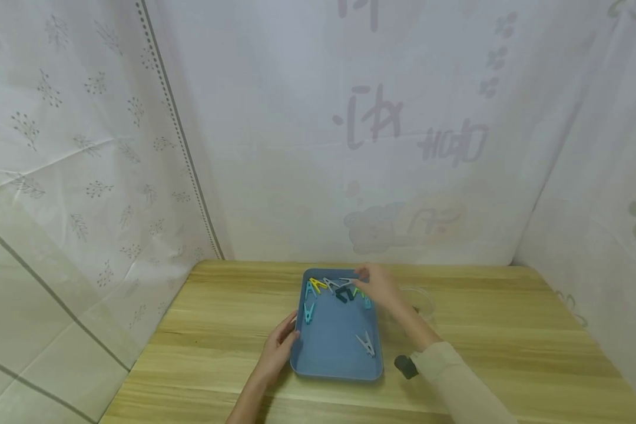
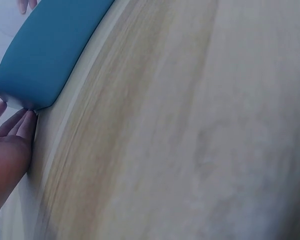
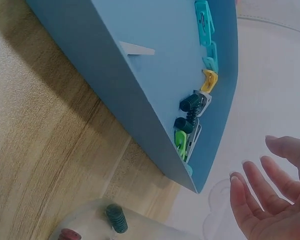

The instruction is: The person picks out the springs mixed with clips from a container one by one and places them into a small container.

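The tray (image 1: 335,353) lies on the worktop (image 1: 217,353). At its eight o'clock, the left hand (image 1: 278,349) grips its edge between thumb and fingers. The right hand (image 1: 377,285) is over the one o'clock corner, its fingers loosely bent and holding nothing. In the tray, teal clips (image 1: 309,314) lie around ten, a yellow clip (image 1: 318,284) at eleven, dark coils (image 3: 190,102) near twelve beside a green clip (image 3: 180,143), and a grey clip (image 1: 368,344) at four. A clear bowl (image 1: 433,304) stands outside, between two and three.

Wood-grain table (image 1: 509,335); blue tray (image 1: 336,350) on it, clear container (image 3: 152,225) near tray's right side.
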Demonstrator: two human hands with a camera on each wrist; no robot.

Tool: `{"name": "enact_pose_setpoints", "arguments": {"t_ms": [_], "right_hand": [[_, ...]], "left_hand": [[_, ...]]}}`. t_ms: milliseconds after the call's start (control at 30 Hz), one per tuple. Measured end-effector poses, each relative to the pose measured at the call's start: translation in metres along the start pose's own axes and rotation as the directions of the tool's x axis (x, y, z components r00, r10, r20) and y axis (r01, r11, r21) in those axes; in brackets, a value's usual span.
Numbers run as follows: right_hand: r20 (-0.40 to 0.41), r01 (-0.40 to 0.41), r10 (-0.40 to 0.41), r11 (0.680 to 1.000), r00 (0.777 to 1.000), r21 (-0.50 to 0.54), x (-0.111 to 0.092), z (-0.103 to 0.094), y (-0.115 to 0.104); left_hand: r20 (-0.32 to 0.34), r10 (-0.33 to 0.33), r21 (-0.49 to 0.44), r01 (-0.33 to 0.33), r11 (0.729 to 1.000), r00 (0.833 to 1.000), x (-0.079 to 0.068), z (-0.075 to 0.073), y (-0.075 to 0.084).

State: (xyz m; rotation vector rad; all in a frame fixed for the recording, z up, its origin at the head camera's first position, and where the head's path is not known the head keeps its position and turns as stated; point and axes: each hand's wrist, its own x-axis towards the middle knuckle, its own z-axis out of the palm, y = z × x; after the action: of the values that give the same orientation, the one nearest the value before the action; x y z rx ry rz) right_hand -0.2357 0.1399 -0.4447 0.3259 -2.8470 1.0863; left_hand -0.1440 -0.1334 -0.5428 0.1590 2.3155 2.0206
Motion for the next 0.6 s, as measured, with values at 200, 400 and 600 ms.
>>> {"name": "enact_pose_setpoints", "arguments": {"t_ms": [200, 400, 600], "right_hand": [[0.03, -0.005, 0.005, 1.0, 1.0, 0.004, 0.005, 0.004, -0.002], [0.038, -0.007, 0.007, 1.0, 0.999, 0.007, 0.01, 0.011, -0.005], [0.039, -0.019, 0.018, 1.0, 0.999, 0.011, 0.017, 0.02, -0.003]], "left_hand": [[0.001, -0.003, 0.009, 0.003, 1.0, 1.0, 0.001, 0.0, 0.001], [0.006, -0.014, -0.005, 0.014, 1.0, 1.0, 0.0, 0.001, 0.001], [0.014, -0.006, -0.015, 0.007, 1.0, 1.0, -0.001, 0.0, 0.001]]}}
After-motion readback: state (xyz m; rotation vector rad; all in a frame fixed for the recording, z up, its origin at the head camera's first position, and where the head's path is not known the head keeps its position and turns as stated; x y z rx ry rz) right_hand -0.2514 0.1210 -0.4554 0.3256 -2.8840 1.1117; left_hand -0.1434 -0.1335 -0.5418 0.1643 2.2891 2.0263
